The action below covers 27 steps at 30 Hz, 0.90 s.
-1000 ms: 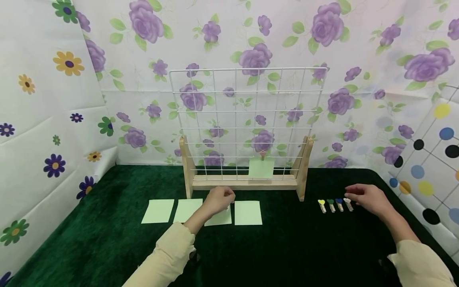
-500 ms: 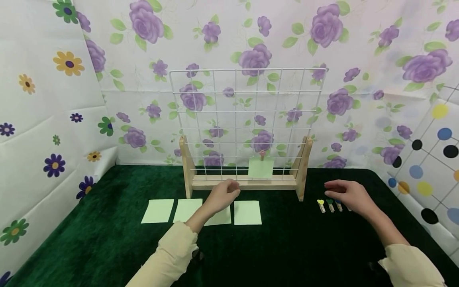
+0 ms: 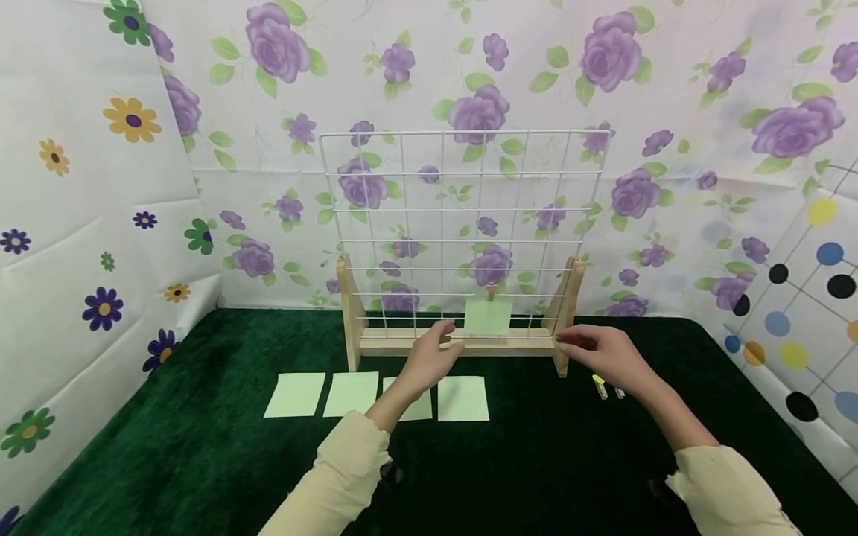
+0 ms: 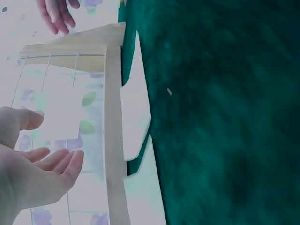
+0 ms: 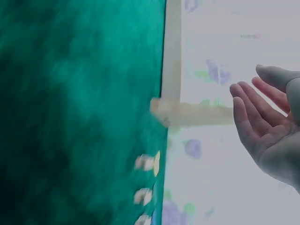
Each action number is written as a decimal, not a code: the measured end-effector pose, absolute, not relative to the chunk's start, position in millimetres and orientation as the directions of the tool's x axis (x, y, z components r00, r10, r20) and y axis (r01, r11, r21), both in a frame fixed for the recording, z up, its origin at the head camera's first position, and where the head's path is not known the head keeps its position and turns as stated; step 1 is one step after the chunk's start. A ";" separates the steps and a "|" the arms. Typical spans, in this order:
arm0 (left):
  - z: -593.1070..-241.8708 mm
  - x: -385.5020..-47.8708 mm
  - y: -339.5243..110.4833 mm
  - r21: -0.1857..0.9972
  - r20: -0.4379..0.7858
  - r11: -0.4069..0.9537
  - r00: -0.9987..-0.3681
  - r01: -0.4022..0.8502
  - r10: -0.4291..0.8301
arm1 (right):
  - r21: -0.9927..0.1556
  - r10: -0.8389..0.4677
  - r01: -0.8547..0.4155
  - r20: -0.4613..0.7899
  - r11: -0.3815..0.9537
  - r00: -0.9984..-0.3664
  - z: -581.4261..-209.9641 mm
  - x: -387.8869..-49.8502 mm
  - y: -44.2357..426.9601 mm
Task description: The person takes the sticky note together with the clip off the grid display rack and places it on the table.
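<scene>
My left hand point(image 3: 432, 361) hovers in front of the rack's base, fingers loosely bent with nothing between them. Just beyond it, a pale green paper note point(image 3: 488, 316) hangs on the white wire grid point(image 3: 462, 240) under a small pink clothespin point(image 3: 491, 290). My right hand point(image 3: 603, 356) is in the air by the rack's right wooden leg point(image 3: 570, 316); the right wrist view shows its palm bare and fingers spread a little. Below that hand lie small clothespins, one with a yellow heart point(image 3: 599, 387), others partly hidden behind the forearm.
Several pale green notes, such as the leftmost one point(image 3: 295, 394), lie in a row on the dark green cloth point(image 3: 201, 454). My left forearm covers part of one. A wooden crossbar point(image 3: 499, 345) joins the rack's legs. Floral sheets point(image 3: 268, 149) stand behind and at the sides.
My right hand has moved left from beside the clothespins to the rack's right leg. My left hand has risen slightly to the right, toward the hanging note, and its fingers have parted.
</scene>
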<state>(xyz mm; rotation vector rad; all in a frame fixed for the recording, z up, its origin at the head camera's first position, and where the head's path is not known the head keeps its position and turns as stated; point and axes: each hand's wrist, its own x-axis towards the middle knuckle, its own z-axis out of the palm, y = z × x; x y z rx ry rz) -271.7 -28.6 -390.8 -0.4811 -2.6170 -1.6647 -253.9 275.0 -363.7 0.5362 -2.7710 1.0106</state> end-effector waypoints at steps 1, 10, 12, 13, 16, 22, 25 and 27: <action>-389.9 -272.6 -26.2 0.890 0.165 0.381 -0.956 0.250 0.244 | -0.594 -0.282 -0.386 0.265 0.706 -0.922 -362.1 -254.8 270.4; -383.9 -280.8 -5.4 0.934 0.135 0.308 -0.978 0.180 0.161 | -0.678 -0.265 -0.399 0.298 0.617 -0.917 -346.4 -269.6 235.8; -384.0 -283.6 -2.7 0.946 0.124 0.282 -0.982 0.161 0.145 | -0.698 -0.259 -0.395 0.299 0.597 -0.918 -342.2 -273.6 228.5; -384.1 -284.8 -1.7 0.950 0.121 0.271 -0.983 0.154 0.136 | -0.704 -0.256 -0.394 0.300 0.591 -0.919 -340.4 -275.7 225.0; -384.1 -287.6 0.0 0.957 0.117 0.254 -0.988 0.140 0.106 | -0.709 -0.247 -0.395 0.308 0.584 -0.919 -334.5 -281.6 215.4; -384.3 -291.6 2.3 0.957 0.115 0.260 -0.991 0.129 0.071 | -0.691 -0.232 -0.399 0.326 0.603 -0.916 -325.9 -288.3 199.6; -384.1 -292.7 3.7 0.954 0.120 0.267 -0.991 0.133 0.066 | -0.677 -0.231 -0.402 0.332 0.616 -0.915 -323.9 -290.4 192.8; -384.1 -293.8 4.6 0.953 0.121 0.271 -0.990 0.135 0.066 | -0.677 -0.233 -0.405 0.334 0.615 -0.913 -322.8 -292.2 189.1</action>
